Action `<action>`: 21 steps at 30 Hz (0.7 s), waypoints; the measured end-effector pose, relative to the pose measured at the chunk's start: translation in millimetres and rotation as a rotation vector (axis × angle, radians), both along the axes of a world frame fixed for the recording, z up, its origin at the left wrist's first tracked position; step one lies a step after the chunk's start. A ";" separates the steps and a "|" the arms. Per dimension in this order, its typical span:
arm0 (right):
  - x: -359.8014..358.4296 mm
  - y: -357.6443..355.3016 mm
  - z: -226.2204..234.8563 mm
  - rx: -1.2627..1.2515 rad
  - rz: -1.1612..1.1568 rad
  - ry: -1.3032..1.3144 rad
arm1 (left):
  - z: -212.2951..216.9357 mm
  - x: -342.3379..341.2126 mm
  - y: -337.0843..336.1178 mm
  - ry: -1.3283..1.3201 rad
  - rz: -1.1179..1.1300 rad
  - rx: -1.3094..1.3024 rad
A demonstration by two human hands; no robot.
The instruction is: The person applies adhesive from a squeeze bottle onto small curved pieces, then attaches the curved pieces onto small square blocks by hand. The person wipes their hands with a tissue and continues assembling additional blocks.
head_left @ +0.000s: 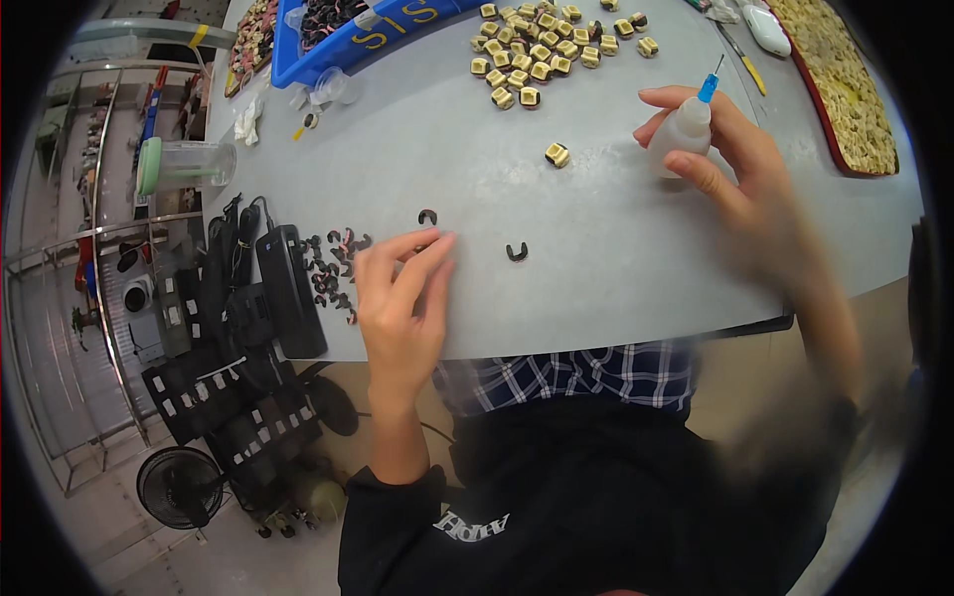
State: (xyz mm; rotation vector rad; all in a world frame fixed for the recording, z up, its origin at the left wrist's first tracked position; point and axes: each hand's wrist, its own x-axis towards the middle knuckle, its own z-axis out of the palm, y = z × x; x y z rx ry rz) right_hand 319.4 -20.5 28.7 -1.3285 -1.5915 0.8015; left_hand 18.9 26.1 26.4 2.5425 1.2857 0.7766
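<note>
My right hand is wrapped round a small translucent white squeeze bottle, its blue needle tip pointing up. Left of the bottle a single cream-and-black block lies on the grey table. My left hand rests low over the table, fingers drawn together in a pinch; a dark bit shows at the fingertips, mostly hidden. Just beyond them lies a black U-shaped piece, and another black U-shaped piece lies to the right. A loose pile of small black and pinkish pieces sits left of this hand.
Many cream-and-black blocks cluster at the back. A blue bin stands far left, near a clear jar with a green lid. A black power adapter lies at the left edge. Far right are a yellow-handled knife and a red-rimmed tray.
</note>
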 end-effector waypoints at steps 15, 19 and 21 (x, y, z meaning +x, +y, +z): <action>-0.9 2.4 -4.2 -0.014 -0.050 0.003 | -8.0 20.2 -10.0 -0.048 -0.050 0.048; -0.5 2.5 -3.5 -0.008 -0.049 -0.031 | -7.3 33.1 -15.1 -0.071 -0.112 0.046; 0.1 2.4 -3.6 -0.024 -0.047 -0.036 | -8.1 36.4 -13.0 -0.044 -0.142 0.071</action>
